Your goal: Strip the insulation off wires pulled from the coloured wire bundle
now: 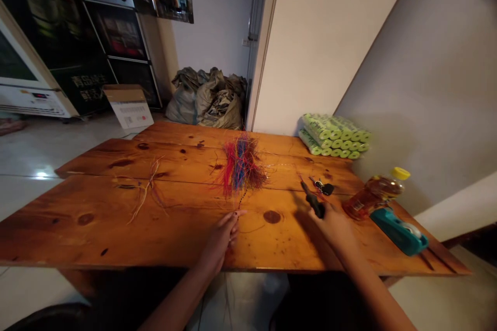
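Observation:
My left hand (226,227) is closed in a pinch near the front middle of the table. From its fingertips a thin dark, speckled cord (243,197) runs up to a bundle of red, blue and brown threads (243,163). My right hand (333,222) is closed round a slim black hand tool (313,204), whose tip points away and to the left. The tool's exact kind is not clear. Just beyond it lies a key ring with a black fob (326,188). A loose bunch of pale strands (149,186) rests on the left of the table.
On the wooden table (186,238), a yellow-capped bottle (375,194) and a teal tape dispenser (399,232) stand at the right. Green-wrapped rolls (334,135) are stacked at the far right, against the wall. Grey sacks (209,98) and a carton (130,108) are behind the table.

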Tool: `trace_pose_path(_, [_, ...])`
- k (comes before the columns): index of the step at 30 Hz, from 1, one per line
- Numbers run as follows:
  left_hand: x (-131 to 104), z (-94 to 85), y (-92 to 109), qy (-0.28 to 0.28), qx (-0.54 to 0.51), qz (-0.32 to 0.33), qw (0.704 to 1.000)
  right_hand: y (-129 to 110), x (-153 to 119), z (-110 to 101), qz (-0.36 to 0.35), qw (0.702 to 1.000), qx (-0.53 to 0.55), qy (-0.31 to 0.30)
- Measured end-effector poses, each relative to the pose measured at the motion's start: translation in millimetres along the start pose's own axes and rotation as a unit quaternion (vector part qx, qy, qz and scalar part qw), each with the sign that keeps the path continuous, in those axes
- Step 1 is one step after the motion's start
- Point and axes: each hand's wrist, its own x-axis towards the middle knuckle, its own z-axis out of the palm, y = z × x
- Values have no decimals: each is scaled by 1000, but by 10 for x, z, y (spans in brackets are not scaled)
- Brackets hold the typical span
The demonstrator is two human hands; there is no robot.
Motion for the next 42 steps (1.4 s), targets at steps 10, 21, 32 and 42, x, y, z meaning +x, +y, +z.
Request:
trace_pose_path(10, [-26, 30, -20, 42, -5, 54, 998, -740, -880, 145, 78, 770, 549, -315])
trace_pose_path(21, [-78, 43, -16, 120, 15, 126, 985, -891, -1034, 297, 20, 786, 494, -372])
trace_pose_path(32, [-111, 34, -74, 123, 34, 148, 981, -951, -1089, 277, 33, 770, 507, -387])
trace_pose_path(42, [-114, 65, -110, 117, 21, 141, 983, -937, -1086, 262, 66, 740, 537, -400])
